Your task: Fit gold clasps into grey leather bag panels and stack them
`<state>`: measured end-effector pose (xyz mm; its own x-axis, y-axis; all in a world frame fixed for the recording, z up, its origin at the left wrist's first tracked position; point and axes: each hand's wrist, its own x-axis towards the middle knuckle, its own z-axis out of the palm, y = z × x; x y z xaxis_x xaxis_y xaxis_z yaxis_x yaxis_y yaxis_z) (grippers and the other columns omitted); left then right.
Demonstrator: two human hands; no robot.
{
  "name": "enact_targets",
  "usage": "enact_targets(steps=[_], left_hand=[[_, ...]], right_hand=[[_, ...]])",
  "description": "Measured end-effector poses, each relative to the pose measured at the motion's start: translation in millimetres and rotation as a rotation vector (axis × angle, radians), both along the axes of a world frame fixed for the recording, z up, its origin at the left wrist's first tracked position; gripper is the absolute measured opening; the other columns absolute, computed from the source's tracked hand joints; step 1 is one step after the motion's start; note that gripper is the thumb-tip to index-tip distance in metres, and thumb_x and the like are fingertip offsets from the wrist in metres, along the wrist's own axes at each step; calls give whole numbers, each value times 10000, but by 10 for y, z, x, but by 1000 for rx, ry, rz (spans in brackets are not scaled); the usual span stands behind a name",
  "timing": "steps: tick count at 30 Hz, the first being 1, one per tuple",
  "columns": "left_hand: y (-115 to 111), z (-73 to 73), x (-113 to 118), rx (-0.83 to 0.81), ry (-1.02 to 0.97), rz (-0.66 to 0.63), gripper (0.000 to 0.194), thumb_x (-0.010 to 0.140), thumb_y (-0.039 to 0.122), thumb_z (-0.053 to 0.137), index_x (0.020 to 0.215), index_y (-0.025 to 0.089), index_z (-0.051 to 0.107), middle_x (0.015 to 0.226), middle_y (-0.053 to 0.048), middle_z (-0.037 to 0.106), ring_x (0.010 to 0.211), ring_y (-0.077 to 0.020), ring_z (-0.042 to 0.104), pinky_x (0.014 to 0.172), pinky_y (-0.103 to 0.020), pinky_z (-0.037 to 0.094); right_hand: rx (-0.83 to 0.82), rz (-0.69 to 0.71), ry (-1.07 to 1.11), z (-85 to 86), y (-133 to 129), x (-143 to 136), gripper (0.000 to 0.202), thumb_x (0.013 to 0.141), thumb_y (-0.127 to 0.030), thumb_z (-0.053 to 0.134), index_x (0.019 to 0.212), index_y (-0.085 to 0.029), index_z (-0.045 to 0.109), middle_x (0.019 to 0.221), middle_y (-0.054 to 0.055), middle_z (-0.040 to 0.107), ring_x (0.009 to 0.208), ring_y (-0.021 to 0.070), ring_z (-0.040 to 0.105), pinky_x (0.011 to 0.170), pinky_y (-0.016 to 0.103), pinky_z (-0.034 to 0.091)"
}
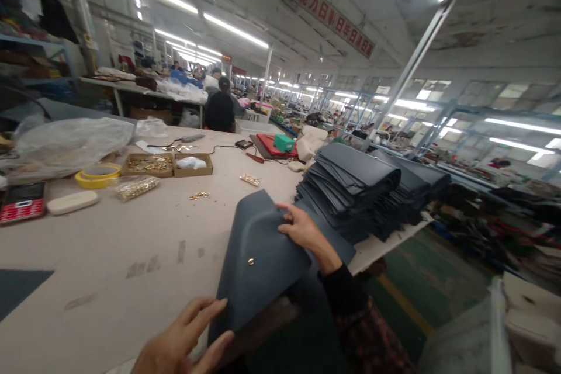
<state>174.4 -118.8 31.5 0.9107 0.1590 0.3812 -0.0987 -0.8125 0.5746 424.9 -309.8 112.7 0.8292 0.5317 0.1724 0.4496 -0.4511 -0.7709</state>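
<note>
A dark blue-grey leather-like panel (pixel 263 280) lies at the table's near edge, bent and raised in a soft fold. A small gold metal fitting (pixel 250 262) sits on its face. My right hand (pixel 302 229) has its fingers curled on the panel's upper right edge, gripping it. At the lower left, my left hand (pixel 186 336) touches the panel's near left edge with fingertips and thumb, which are spread apart. Part of another dark piece (pixel 331 236) shows beneath my right wrist.
Stacked dark panels (pixel 346 181) stand on the right. Across the table are boxed gold fittings (pixel 149 163), loose gold pieces (pixel 199 195), a bagged bundle (pixel 137 187), yellow tape rolls (pixel 99 175) and a red phone (pixel 23 203). A person (pixel 220 106) in black is farther back.
</note>
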Motion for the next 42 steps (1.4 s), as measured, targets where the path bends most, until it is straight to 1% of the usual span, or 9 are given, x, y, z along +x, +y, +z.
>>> enact_targets(steps=[5,9,13,22,29,33,35,39,42], left_hand=[[-229,143,620,-368,379,103,658,770,628,459,1159,145,680,1095,-109,742,1035,-291,690,928,-405,551],[-345,49,1013,-512,421,85,833,686,616,482,1236,1,599,1227,-210,668,1126,-315,646,1011,-422,492],[-429,-14,1202,-507,424,82,808,697,588,488,1244,3,598,1280,-221,632,1177,-321,615,1050,-434,456],[-510,55,1526,-362,351,73,616,722,499,535,1177,108,673,1263,-161,661,1197,-333,594,1063,-466,424],[-315,-15,1717,-353,318,127,517,753,485,522,1101,146,700,1195,-128,702,1114,-305,637,1013,-439,460],[-256,-133,1674,-386,327,139,501,768,492,520,1070,136,703,1153,-127,718,1081,-296,647,990,-427,474],[-255,-164,1664,-409,333,130,480,764,491,530,1049,147,708,1140,-117,723,1069,-287,650,987,-416,475],[-260,-163,1670,-442,340,113,459,755,495,535,1022,165,712,1127,-104,730,1078,-282,648,1002,-414,461],[-256,-133,1668,-445,348,106,480,743,510,540,1025,162,713,1127,-109,729,1085,-292,644,1007,-429,453]], right_hand=[[-329,-319,-194,-43,-1034,396,538,754,-77,611,1286,-154,593,1028,85,701,951,196,654,869,294,484],[-442,-509,-281,-357,-1507,362,390,850,-126,543,1225,-48,615,1146,226,651,1127,314,595,1006,436,399],[-555,-576,-291,-721,-1771,289,356,916,-208,495,1205,-49,629,1114,215,687,1063,295,648,942,382,453],[-577,-482,-207,-987,-1580,65,321,934,-247,462,1075,-100,710,1006,185,732,964,286,694,864,354,490],[-299,-590,-333,-672,-1543,-333,371,883,-346,534,1143,-112,658,1144,175,678,1092,307,617,957,395,455],[-250,-119,141,-496,-1608,-860,224,885,-375,559,800,-258,731,792,23,724,770,195,672,714,259,498],[-284,38,296,-558,-1602,-1038,118,819,-323,640,830,-293,753,910,7,749,879,196,687,791,245,502],[-281,-107,217,-781,-1532,-1014,292,800,-338,650,1076,-297,734,1286,57,649,1222,259,571,1050,361,417],[-249,-142,132,-748,-1466,-855,354,837,-341,602,1168,-256,694,1286,91,640,1211,261,573,1034,371,427]])
